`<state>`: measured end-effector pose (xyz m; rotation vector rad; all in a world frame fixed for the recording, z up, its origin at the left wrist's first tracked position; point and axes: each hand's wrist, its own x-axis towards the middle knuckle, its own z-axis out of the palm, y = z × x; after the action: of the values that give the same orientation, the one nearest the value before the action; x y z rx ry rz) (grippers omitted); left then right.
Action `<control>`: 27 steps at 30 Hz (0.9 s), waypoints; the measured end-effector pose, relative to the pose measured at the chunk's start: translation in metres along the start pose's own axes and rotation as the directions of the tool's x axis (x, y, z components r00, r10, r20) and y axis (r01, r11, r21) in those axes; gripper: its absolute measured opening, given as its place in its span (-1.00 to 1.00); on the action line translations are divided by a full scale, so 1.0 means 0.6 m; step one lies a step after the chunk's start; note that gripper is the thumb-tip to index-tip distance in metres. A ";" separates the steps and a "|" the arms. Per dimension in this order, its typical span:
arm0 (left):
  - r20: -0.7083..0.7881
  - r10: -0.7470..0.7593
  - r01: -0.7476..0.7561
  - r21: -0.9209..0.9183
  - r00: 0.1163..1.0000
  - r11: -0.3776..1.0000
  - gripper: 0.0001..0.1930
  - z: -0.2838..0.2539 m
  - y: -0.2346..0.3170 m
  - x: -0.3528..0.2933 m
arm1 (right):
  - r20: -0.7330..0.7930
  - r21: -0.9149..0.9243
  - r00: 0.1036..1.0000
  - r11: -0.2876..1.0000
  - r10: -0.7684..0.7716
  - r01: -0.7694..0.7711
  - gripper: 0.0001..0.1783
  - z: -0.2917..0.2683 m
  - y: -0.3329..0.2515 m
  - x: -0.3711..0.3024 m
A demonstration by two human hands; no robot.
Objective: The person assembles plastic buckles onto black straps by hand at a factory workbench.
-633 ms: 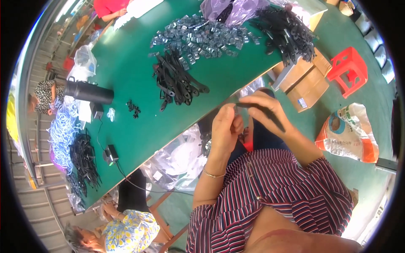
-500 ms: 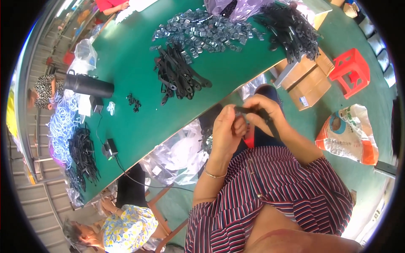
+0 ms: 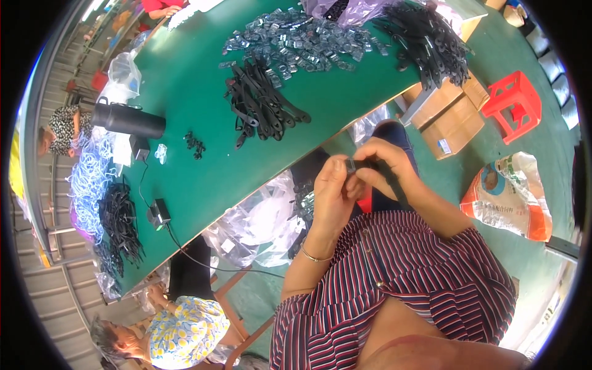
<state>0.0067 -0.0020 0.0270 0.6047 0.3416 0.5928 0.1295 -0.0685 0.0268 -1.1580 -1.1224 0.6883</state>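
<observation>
In front of my striped shirt, both hands meet just off the table's edge. My right hand (image 3: 390,161) is closed around a black strap (image 3: 391,179), whose loose end hangs down by the wrist. Thumb and fingers of my left hand (image 3: 336,180) pinch a small clear buckle (image 3: 351,165) at the strap's end. Whether the strap passes through the buckle is too small to tell. Across the table lie a heap of similar clear buckles (image 3: 302,40) and a bundle of black straps (image 3: 262,105).
The green table (image 3: 191,179) holds another strap pile (image 3: 425,43), small black parts (image 3: 195,145), a black bottle (image 3: 129,119), an adapter (image 3: 158,213) with its cable, and blue-white cords (image 3: 92,185). A co-worker (image 3: 185,333) sits at left. Cardboard boxes (image 3: 453,126) and a red stool (image 3: 515,105) stand at right.
My fingers have shifted slightly at the strap's end, and the clear buckle now shows between them. My left hand has moved a little to the right.
</observation>
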 end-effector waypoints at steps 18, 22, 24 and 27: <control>0.074 0.008 -0.041 0.468 0.997 0.883 -0.88 -0.034 0.043 -0.010 | 0.257 0.262 0.925 0.902 0.279 -0.344 -0.77 -0.022 0.007 -0.005; 0.059 -0.040 0.025 0.239 0.997 0.971 -0.88 -0.027 0.042 -0.009 | 0.250 0.111 0.922 0.938 0.295 -0.330 -0.84 -0.013 -0.014 0.005; 0.041 -0.018 0.007 0.244 0.999 0.970 -0.87 -0.028 0.036 -0.010 | 0.235 0.031 0.940 0.965 0.246 -0.260 -0.81 -0.013 -0.011 0.007; 0.089 -0.059 0.047 0.129 0.994 0.991 -0.84 -0.039 0.030 -0.007 | 0.226 -0.089 0.972 0.992 -0.068 0.090 -0.82 -0.006 -0.004 0.007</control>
<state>-0.0150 0.0172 0.0206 0.7411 0.3085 0.4929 0.1341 -0.0668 0.0306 -1.1318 -1.3983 0.7203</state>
